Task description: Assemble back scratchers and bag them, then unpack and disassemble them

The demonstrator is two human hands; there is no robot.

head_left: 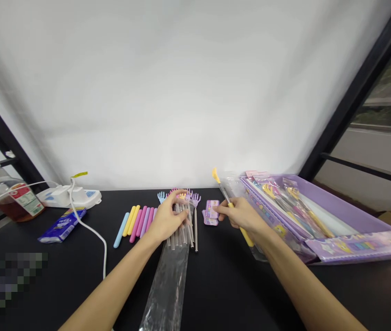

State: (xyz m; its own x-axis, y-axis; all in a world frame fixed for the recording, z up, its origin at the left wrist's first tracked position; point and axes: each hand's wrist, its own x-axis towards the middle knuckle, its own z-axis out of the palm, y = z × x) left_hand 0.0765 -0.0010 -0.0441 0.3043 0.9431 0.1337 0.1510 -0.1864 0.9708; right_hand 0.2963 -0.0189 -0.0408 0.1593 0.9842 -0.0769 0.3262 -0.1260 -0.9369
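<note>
My left hand [166, 219] rests on a bunch of metal back scratchers [189, 225] with small pastel hand-shaped heads, fingers curled over their shafts on the black table [223, 285]. My right hand [242, 215] grips a yellow-handled back scratcher [223, 193] held slanted, yellow head up, and its fingertips touch a small purple card [211, 211]. Several pastel handle sleeves [136, 220] lie side by side left of the left hand. A long clear plastic bag [168, 285] stretches toward me below the bunch.
A purple tray [340, 207] of packed scratchers and purple cards stands at the right. At the left are a white device [67, 196] with a cable, a blue tissue pack [62, 225] and a jar [12, 197]. A white wall closes the back.
</note>
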